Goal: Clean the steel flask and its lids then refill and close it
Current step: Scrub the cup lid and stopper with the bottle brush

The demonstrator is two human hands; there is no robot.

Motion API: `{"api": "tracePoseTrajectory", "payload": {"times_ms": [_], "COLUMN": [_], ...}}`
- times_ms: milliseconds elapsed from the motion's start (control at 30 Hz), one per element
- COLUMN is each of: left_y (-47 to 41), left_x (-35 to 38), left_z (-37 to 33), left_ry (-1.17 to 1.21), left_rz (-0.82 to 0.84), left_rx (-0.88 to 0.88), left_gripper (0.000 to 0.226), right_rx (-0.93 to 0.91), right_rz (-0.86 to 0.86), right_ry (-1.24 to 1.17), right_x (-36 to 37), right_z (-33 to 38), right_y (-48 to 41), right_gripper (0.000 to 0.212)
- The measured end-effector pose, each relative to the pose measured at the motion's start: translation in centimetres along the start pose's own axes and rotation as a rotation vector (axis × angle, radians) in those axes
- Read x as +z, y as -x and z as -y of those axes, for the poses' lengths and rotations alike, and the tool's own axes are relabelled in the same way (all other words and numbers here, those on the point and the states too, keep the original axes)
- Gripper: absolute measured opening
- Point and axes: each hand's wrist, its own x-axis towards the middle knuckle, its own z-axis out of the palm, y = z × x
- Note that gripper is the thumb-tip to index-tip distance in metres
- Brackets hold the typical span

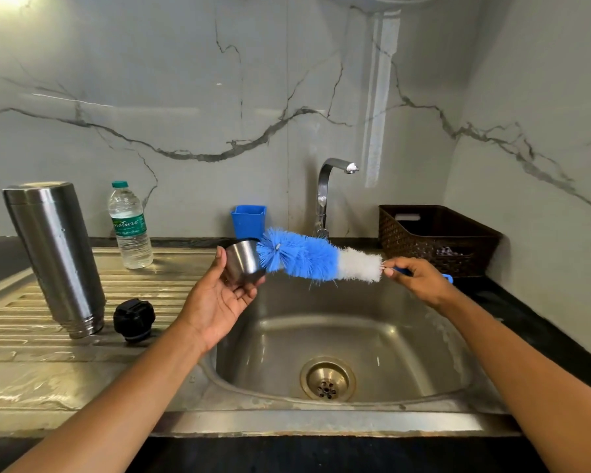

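The steel cup lid (pixel 244 264) is gripped by the left hand (pixel 219 298), the bottle brush (pixel 307 257) by the right hand (pixel 420 278), over the open sink (pixel 423 353).

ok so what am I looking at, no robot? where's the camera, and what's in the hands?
No robot here: these are a person's two bare hands, filmed by one wide-angle camera worn on the head, looking down over a kitchen sink. The left hand holds a small steel cup lid. The right hand pinches the blue handle of a bottle brush, whose blue tip meets the lid. On the ribbed draining board to the left, the steel flask stands mouth-down, with a black stopper lid beside it and a plastic water bottle behind. At the back are the tap, a blue holder and a brown basket.
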Motion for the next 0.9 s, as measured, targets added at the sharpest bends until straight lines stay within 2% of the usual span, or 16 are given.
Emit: {"api": "tracePoseTrajectory", "payload": {"times_ms": [100, 167, 233, 300, 333, 367, 433, 600, 800, 900], "left_y": [0.3, 0.4, 0.5, 0.4, 0.1, 0.3, 0.3, 0.4, 0.5, 0.5], "left_x": [0.2, 0.3, 0.5, 0.4, 0.0, 0.4, 0.3, 0.2, 0.2, 0.1], "left_z": [0.2, 0.2, 0.0, -0.1, 0.0, -0.1, -0.1, -0.2, 0.0, 0.0], "left_ry": [0.014, 0.016, -0.018, -0.054, -0.054, -0.033, -0.008, -0.029, -0.023, -0.011], "left_rz": [-0.005, -0.013, -0.007, -0.009, -0.006, -0.010, 0.003, 0.023, 0.056, 0.055], "left_rx": [-0.041, -0.030, -0.003, 0.021, 0.033, 0.029, 0.030, -0.014, -0.044, -0.057], "left_gripper": [0.034, 0.039, 0.035, 0.044, 0.035, 0.015, 0.029, 0.032, 0.029, 0.039], "right_rx": [-0.027, -0.068, -0.070, -0.044, -0.034, -0.023, -0.031, -0.109, -0.045, -0.083], "right_rz": [0.021, 0.035, 0.036, 0.032, 0.030, 0.024, 0.024, 0.041, 0.033, 0.039], "right_ry": [0.008, 0.068, 0.091, 0.051, 0.029, 0.014, -0.007, -0.020, -0.030, 0.012], "right_x": [0.6, 1.4, 1.6, 1.0, 0.7, 0.4, 0.3, 1.8, 0.5, 1.3], "right_z": [0.6, 1.2, 1.2, 0.6, 0.4, 0.3, 0.6, 2.3, 0.7, 1.7], "right_y": [-0.1, -0.4, -0.5, -0.3, -0.1, 0.1, 0.2, 0.0, 0.3, 0.1], "right_gripper": [0.021, 0.027, 0.030, 0.034, 0.035, 0.034, 0.027, 0.024, 0.017, 0.020]}}
